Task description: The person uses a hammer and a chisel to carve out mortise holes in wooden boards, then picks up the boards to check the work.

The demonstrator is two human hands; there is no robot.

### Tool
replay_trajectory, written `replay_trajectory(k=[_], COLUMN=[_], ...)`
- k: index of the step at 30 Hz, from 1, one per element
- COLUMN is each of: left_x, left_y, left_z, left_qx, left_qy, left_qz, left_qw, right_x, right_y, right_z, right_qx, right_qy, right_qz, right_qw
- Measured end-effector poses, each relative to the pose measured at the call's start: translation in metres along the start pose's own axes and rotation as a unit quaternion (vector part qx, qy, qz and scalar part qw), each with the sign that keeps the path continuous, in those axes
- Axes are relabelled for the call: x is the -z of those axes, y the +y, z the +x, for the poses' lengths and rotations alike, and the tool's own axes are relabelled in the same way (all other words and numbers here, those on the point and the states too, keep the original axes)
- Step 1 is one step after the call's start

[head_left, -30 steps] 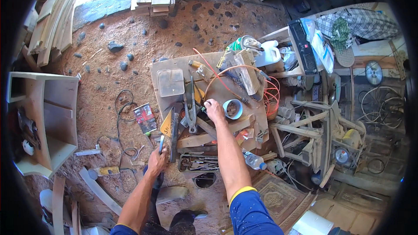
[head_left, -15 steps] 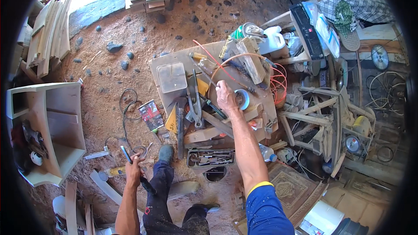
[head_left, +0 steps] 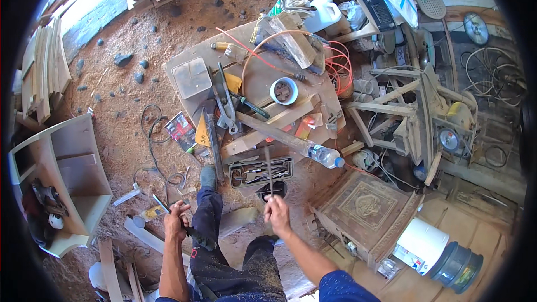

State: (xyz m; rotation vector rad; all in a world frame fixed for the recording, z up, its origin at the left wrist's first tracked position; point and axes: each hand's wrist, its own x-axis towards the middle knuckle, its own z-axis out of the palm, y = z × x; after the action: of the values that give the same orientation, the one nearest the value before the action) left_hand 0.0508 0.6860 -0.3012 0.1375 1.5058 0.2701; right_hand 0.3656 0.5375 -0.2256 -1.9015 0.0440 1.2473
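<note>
Down by my left leg, my left hand (head_left: 176,218) is closed on a slim, blue-and-dark tool (head_left: 161,204) that slants up past its fingers. My right hand (head_left: 277,212) grips a long, thin, dark rod (head_left: 269,169), held upward over an open metal toolbox (head_left: 251,173) of small tools. The low wooden worktop (head_left: 184,100) beyond bears large pliers (head_left: 229,117), a pale blue cup (head_left: 283,90) with dark pieces, a yellow triangular tool (head_left: 201,134) and wood offcuts (head_left: 302,42). A plastic water bottle (head_left: 323,154) lies at its near right.
A plywood cabinet (head_left: 72,179) is on the left, stacked planks (head_left: 47,67) behind it. A cord (head_left: 151,123) lies on the sawdust floor. At right are a wooden-framed machine (head_left: 403,123), hose coils (head_left: 341,64), a carved wooden box (head_left: 363,207) and buckets (head_left: 453,265).
My right hand has left the worktop, drawn back toward me and now holds the thin rod. My left hand has shifted down and leftward with its tool. The view has shifted.
</note>
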Motion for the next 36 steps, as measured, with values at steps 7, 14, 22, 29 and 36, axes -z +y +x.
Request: replay_trajectory(k=[7,14,22,29,36], left_x=[-0.023,-0.029,-0.02,0.002,-0.013], left_y=[-0.01,-0.027,-0.04,-0.049,-0.061], left_z=[-0.009,-0.021,-0.038,-0.041,-0.048], left_qx=[0.018,0.02,0.05,0.055,0.057], left_qy=[-0.019,-0.037,-0.044,-0.036,-0.058], left_qz=[0.077,0.101,0.119,0.117,0.162], left_qw=[0.997,0.994,0.991,0.991,0.984], right_x=[-0.022,-0.096,-0.129,-0.122,-0.088], right_y=[0.003,-0.058,-0.081,-0.086,-0.104], right_z=[0.094,0.138,0.223,0.2,0.187], right_qx=[-0.045,0.39,0.222,0.26,0.204], right_qy=[0.137,0.182,0.147,0.161,0.14], right_qz=[0.183,-0.46,-0.634,-0.476,-0.333], right_qw=[0.973,0.777,0.726,0.825,0.91])
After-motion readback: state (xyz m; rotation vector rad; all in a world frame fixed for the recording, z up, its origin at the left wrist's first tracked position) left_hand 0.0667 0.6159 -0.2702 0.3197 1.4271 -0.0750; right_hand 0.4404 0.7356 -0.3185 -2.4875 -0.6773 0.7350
